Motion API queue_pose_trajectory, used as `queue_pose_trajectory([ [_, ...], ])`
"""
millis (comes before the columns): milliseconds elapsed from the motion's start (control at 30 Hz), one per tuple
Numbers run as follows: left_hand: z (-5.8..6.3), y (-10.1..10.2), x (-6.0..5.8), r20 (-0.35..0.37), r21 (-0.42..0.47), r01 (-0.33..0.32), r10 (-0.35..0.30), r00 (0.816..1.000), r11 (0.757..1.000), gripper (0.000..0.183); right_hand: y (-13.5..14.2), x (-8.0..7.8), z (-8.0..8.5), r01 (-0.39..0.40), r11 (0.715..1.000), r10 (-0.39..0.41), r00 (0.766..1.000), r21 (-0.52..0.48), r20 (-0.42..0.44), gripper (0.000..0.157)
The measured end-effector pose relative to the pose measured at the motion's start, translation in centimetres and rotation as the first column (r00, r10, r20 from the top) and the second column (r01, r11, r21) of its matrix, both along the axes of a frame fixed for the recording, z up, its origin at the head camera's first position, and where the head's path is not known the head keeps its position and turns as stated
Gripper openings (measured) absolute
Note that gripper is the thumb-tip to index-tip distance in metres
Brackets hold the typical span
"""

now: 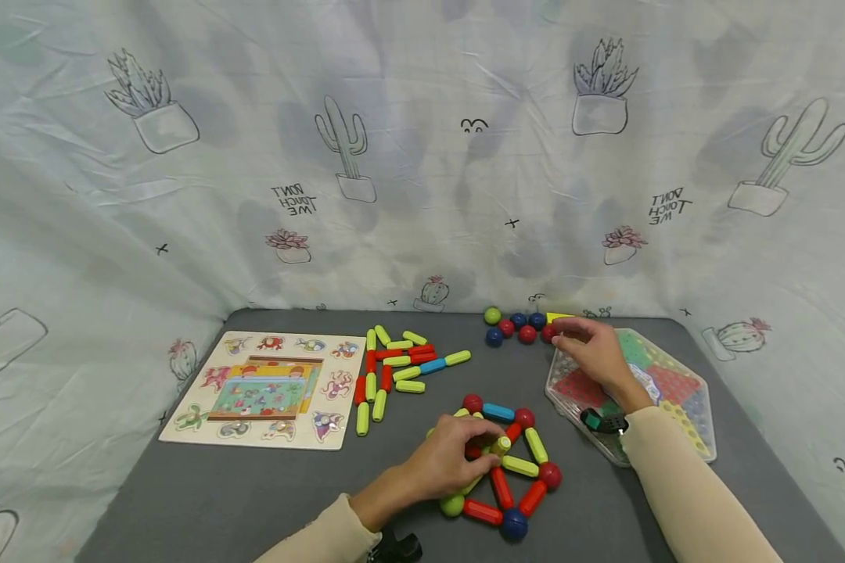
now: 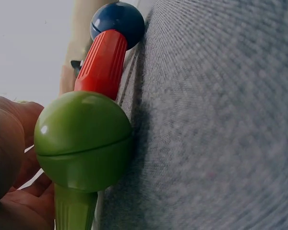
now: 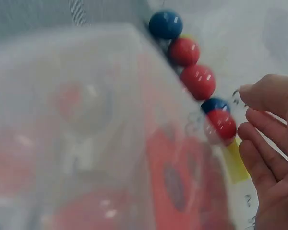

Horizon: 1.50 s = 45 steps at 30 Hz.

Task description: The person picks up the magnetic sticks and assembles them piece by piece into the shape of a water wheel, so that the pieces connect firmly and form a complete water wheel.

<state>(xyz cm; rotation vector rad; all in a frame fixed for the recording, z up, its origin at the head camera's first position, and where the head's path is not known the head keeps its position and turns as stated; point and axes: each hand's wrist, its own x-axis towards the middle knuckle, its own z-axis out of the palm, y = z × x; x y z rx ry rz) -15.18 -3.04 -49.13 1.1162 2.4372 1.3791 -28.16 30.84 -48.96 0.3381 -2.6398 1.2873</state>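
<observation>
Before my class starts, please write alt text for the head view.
A person's left hand grips a yellow rod at a structure of coloured rods and balls on a grey table. Their right hand is beside a red ball, near a clear case. Loose rods and a picture board lie to the left.

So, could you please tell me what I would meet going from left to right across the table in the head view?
Puzzle board, loose rods, lime-green ball at the back, nearest dark blue ball, hexagonal box.

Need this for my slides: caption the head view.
Left hand pinches a yellow-green rod; right hand near a red ball.
</observation>
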Motion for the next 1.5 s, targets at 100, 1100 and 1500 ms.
queue_pose_trajectory([
  [100,-0.1,0.1,0.0,-0.002,0.0,0.004,-0.004,1.0,1.0,0.025,0.0,-0.8,-0.3,0.027,0.999,-0.026,1.0,0.037,-0.013,0.035],
  [1100,-0.2,-0.1,-0.2,-0.06,-0.012,0.002,-0.003,0.998,1.0,0.026,-8.1,12.1,2.6,-0.481,0.73,0.554,0.833,-0.485,0.008,0.027],
  [1500,-0.4,-0.4,-0.1,-0.052,-0.002,0.003,-0.003,0.999,1.0,0.023,-8.8,12.9,0.9,-0.521,0.628,0.644,0.765,-0.578,0.01,0.028],
])
